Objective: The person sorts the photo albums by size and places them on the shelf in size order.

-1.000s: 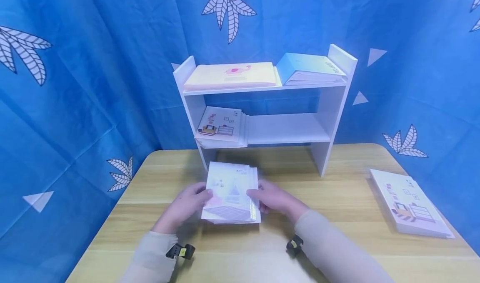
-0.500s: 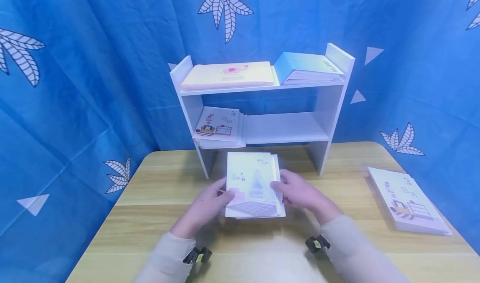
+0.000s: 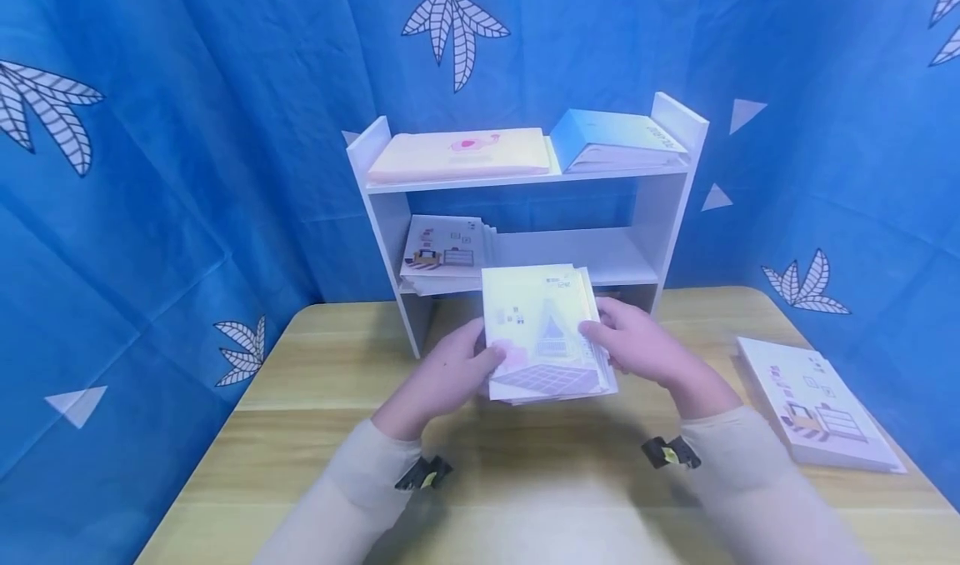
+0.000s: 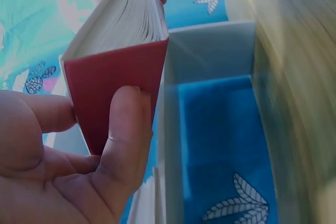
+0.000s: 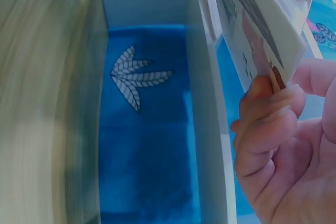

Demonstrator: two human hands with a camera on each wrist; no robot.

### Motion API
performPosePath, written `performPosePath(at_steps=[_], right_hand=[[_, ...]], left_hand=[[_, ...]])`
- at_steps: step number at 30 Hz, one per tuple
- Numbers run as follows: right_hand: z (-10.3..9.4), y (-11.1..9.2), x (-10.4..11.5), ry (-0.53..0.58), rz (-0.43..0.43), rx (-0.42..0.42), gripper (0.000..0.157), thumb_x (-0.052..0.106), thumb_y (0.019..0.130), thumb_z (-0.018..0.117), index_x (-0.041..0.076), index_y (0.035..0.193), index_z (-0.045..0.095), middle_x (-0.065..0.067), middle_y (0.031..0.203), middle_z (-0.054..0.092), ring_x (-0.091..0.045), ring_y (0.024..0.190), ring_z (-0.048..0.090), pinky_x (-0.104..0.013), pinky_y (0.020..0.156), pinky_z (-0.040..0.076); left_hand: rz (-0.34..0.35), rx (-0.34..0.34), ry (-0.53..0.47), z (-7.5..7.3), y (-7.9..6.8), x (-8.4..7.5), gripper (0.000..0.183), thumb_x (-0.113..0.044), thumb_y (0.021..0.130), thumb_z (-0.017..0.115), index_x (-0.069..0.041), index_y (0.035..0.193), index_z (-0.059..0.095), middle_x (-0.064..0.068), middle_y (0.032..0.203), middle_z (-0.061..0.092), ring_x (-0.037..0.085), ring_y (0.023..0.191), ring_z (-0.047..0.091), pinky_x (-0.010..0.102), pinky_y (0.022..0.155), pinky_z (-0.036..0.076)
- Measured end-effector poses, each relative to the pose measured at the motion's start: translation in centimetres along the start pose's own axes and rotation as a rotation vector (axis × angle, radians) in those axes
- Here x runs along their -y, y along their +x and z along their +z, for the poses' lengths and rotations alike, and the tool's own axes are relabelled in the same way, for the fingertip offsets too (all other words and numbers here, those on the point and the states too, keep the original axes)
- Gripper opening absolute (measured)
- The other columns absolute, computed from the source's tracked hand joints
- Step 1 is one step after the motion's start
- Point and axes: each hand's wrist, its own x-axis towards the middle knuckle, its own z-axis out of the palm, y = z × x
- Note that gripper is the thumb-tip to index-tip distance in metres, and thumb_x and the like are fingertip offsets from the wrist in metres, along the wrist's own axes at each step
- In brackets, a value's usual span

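Note:
In the head view, a thick white-covered book (image 3: 543,332) with a pale house-like drawing is held up in front of the white two-tier shelf (image 3: 671,215). My left hand (image 3: 450,369) grips its left side, thumb over the cover. On the opposite side my right hand (image 3: 645,344) holds it, thumb also on top and fingers going underneath. The left wrist view shows the book's red spine (image 4: 118,85) between the fingers, with its page edges spread. From the right wrist, a printed underside (image 5: 252,35) is visible above the curled fingers.
White books (image 3: 444,248) lie at the left of the lower tier. On top rest a cream book with a pink elephant (image 3: 461,155) and a blue book (image 3: 618,138). Another white book (image 3: 821,407) lies near the table's right edge. A blue curtain (image 3: 225,132) hangs behind.
Both hands have carried the book rightward and up toward the shelf's lower tier. It now overlaps the tier's front edge in the head view. The other books have stayed put.

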Motion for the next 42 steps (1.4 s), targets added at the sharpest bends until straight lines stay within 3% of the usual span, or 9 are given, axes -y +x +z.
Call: performPosePath(at_steps=[6, 11, 20, 23, 26, 30, 33, 37, 42], right_hand=[[-1.6, 0.3, 0.3, 0.067, 0.013, -0.009, 0.062, 0.022, 0.106, 0.051, 0.005, 0.158, 0.022, -0.022, 0.115, 0.067, -0.028, 0.087, 0.072, -0.045, 0.070, 0.060], [-3.8, 2.3, 1.7, -0.055, 0.053, -0.107, 0.078, 0.035, 0.105, 0.053, 0.009, 0.162, 0.008, -0.021, 0.107, 0.063, -0.019, 0.066, 0.061, -0.032, 0.056, 0.053], [-6.7, 8.3, 3.5, -0.299, 0.105, -0.175, 0.066, 0.041, 0.105, 0.047, 0.003, 0.157, 0.033, -0.020, 0.121, 0.064, -0.032, 0.094, 0.063, -0.041, 0.075, 0.053], [-6.9, 9.9, 4.0, -0.363, 0.122, -0.200, 0.064, 0.040, 0.105, 0.046, 0.003, 0.157, 0.034, -0.022, 0.141, 0.054, -0.039, 0.123, 0.054, -0.053, 0.101, 0.044], [-6.7, 11.2, 4.2, -0.390, 0.135, -0.205, 0.063, 0.037, 0.107, 0.043, 0.002, 0.157, 0.032, -0.023, 0.150, 0.046, -0.041, 0.134, 0.046, -0.057, 0.109, 0.036], [-6.0, 12.5, 4.0, -0.427, 0.179, -0.153, 0.049, 0.031, 0.108, 0.038, -0.003, 0.142, 0.049, -0.022, 0.123, 0.061, -0.033, 0.097, 0.063, -0.048, 0.085, 0.052], [-5.2, 13.0, 3.7, -0.505, 0.198, -0.116, 0.043, 0.030, 0.109, 0.029, 0.001, 0.112, 0.061, -0.015, 0.095, 0.060, -0.024, 0.071, 0.057, -0.041, 0.066, 0.051], [-4.0, 13.1, 3.6, -0.689, 0.109, -0.112, 0.039, 0.021, 0.105, 0.030, 0.004, 0.086, 0.060, -0.015, 0.089, 0.057, -0.028, 0.076, 0.055, -0.045, 0.074, 0.050], [-2.6, 12.9, 3.7, -0.826, 0.003, -0.170, 0.031, 0.014, 0.098, 0.039, 0.004, 0.081, 0.062, -0.018, 0.097, 0.061, -0.033, 0.091, 0.056, -0.050, 0.090, 0.048]], left_hand=[[0.020, 0.005, 0.008, -0.3, 1.3, -2.0, 0.047, -0.040, 0.104, 0.053, -0.025, 0.148, 0.046, -0.006, 0.109, 0.067, 0.015, 0.095, 0.067, 0.044, 0.089, 0.053], [0.035, -0.071, 0.118, -1.5, 4.2, -4.6, 0.044, -0.040, 0.104, 0.054, -0.024, 0.145, 0.051, -0.004, 0.103, 0.067, 0.015, 0.092, 0.065, 0.043, 0.092, 0.050], [-0.041, -0.176, 0.240, -3.6, 10.3, -8.1, 0.043, -0.032, 0.104, 0.055, -0.012, 0.142, 0.050, 0.003, 0.109, 0.063, 0.020, 0.090, 0.062, 0.039, 0.084, 0.053], [-0.080, -0.204, 0.277, -4.0, 12.0, -8.3, 0.041, -0.032, 0.105, 0.054, -0.013, 0.141, 0.051, 0.003, 0.118, 0.062, 0.018, 0.097, 0.061, 0.038, 0.088, 0.051], [-0.108, -0.225, 0.301, -4.2, 13.4, -8.0, 0.034, -0.027, 0.106, 0.054, -0.012, 0.136, 0.054, 0.005, 0.120, 0.063, 0.020, 0.096, 0.063, 0.040, 0.091, 0.051], [-0.131, -0.240, 0.366, -4.1, 14.6, -7.1, 0.026, -0.022, 0.104, 0.055, -0.007, 0.125, 0.060, 0.007, 0.114, 0.065, 0.022, 0.090, 0.064, 0.042, 0.094, 0.049], [-0.122, -0.248, 0.437, -4.0, 15.0, -6.4, 0.023, -0.023, 0.104, 0.055, -0.007, 0.116, 0.065, 0.006, 0.109, 0.066, 0.022, 0.090, 0.063, 0.041, 0.095, 0.048], [-0.090, -0.277, 0.486, -4.2, 14.8, -5.9, 0.023, -0.022, 0.104, 0.053, -0.006, 0.112, 0.069, 0.006, 0.111, 0.067, 0.022, 0.094, 0.061, 0.041, 0.094, 0.048], [-0.119, -0.308, 0.501, -4.2, 14.3, -5.6, 0.023, -0.020, 0.103, 0.055, -0.006, 0.113, 0.069, 0.008, 0.111, 0.067, 0.023, 0.092, 0.061, 0.042, 0.091, 0.050]])
